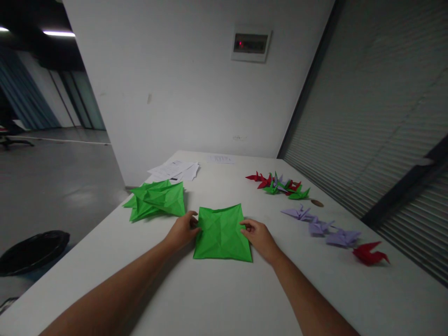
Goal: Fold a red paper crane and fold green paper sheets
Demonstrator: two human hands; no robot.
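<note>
A square of creased green origami paper (222, 234) lies in front of me on the white table, its folds crossing near the middle. Its left edge is between the curled fingers of my left hand (183, 230). My right hand (259, 236) pinches the right edge, thumb and forefinger together at the rim. To the left of my left hand is a loose pile of creased green papers (157, 199).
Folded paper cranes in red, green and purple (278, 183) cluster at the back right. Purple cranes (320, 226) and a red crane (370, 253) line the right side. White printed sheets (177, 170) lie at the back left. A black-lined bin (33, 252) stands left of the table.
</note>
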